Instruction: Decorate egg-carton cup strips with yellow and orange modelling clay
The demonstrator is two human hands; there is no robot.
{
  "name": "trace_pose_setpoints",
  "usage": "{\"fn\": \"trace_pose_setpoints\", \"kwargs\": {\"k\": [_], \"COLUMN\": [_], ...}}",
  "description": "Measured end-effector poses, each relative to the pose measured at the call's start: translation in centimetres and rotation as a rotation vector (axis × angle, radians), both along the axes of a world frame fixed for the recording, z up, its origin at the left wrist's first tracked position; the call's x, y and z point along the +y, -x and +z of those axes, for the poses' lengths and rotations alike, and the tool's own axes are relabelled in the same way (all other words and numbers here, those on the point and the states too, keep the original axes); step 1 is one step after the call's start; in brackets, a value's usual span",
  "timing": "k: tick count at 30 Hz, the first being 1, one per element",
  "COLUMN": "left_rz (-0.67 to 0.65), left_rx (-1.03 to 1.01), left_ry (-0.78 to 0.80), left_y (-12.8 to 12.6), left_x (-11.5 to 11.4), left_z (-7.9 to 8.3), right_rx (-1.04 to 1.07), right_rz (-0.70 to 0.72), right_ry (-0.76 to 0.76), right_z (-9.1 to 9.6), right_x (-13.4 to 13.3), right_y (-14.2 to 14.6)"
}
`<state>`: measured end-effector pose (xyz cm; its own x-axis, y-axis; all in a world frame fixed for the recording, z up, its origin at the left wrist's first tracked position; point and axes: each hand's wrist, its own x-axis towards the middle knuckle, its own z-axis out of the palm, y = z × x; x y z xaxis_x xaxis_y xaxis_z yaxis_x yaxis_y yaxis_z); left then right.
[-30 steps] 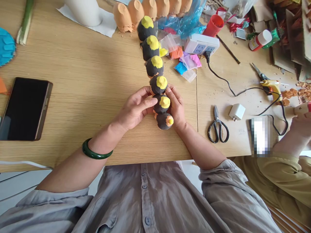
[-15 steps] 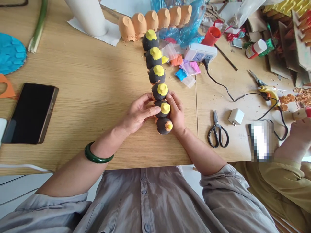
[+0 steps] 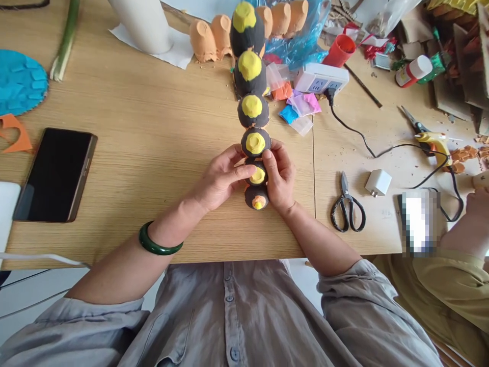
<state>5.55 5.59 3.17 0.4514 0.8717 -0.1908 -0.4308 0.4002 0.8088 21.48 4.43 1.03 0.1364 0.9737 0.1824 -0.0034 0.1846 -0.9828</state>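
Note:
A strip of egg carton (image 3: pixel 248 122), its cups coated in black with yellow clay-like caps, stretches away from me over the table. My left hand (image 3: pixel 223 178) grips its near part from the left, thumb on the yellow cap of the second-nearest cup. On the opposite side, my right hand (image 3: pixel 281 178) has its thumb against the strip between two cups. The nearest cup shows bare orange around a small yellow bit at its tip. The far end rises toward the camera and hides part of an uncoated orange egg-carton strip (image 3: pixel 204 41) behind it.
Black-handled scissors (image 3: pixel 347 206), a white charger (image 3: pixel 378 182) and a power strip (image 3: pixel 323 79) lie rightward, with small clay packets (image 3: pixel 289 114). A glue gun (image 3: pixel 433 142) sits farther right, near another person's arm (image 3: pixel 466 229). A phone (image 3: pixel 53 176) lies left.
The strip's far end has lifted up toward the camera and now covers the middle of the orange strip. Both hands keep their hold near its close end.

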Motion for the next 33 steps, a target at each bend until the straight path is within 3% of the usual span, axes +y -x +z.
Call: {"fn": "trace_pose_setpoints", "kwargs": {"k": [10,17,33], "left_rz": [-0.055,-0.011,-0.005], "left_rx": [-0.044,0.034,0.064], "left_ry": [0.069,0.022,-0.042], "left_y": [0.4,0.3,-0.2], "left_x": [0.2,0.0,0.0], "left_z": [-0.3,-0.1,-0.2], "right_rx": [-0.053,-0.072,-0.101], "right_rz": [-0.012,0.014,0.026], "right_ry": [0.024,-0.069,-0.114], "right_z": [-0.2,-0.1,-1.2], "right_x": [0.0,-0.4,-0.1], "right_y": [-0.1,0.1,0.2]}}
